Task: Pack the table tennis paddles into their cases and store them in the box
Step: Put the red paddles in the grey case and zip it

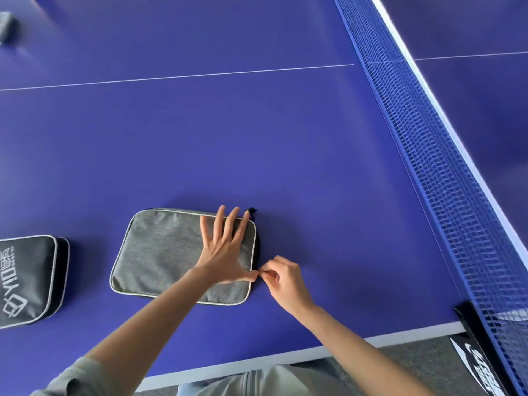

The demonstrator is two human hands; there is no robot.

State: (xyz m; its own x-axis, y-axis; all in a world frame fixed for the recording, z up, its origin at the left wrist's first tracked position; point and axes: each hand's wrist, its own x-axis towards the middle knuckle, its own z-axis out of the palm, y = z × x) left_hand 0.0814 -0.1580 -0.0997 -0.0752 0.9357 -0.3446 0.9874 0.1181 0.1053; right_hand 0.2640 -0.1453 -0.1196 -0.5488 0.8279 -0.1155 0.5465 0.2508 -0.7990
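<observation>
A grey fabric paddle case (160, 252) with pale piping lies flat on the blue table tennis table (257, 144). My left hand (225, 247) presses flat on its right half, fingers spread. My right hand (281, 280) pinches the zipper pull at the case's right edge, close to my left thumb. A dark blue loop (251, 211) sticks out at the case's far right corner. A black paddle case (27, 278) with white lettering lies to the left, partly cut off by the frame. No paddle and no box are visible.
The blue net (428, 155) runs diagonally along the right, held by a black clamp post (480, 332) at the table edge. A blurred grey object (8, 27) sits at the far left corner. The table's white near edge (285, 358) borders grey carpet.
</observation>
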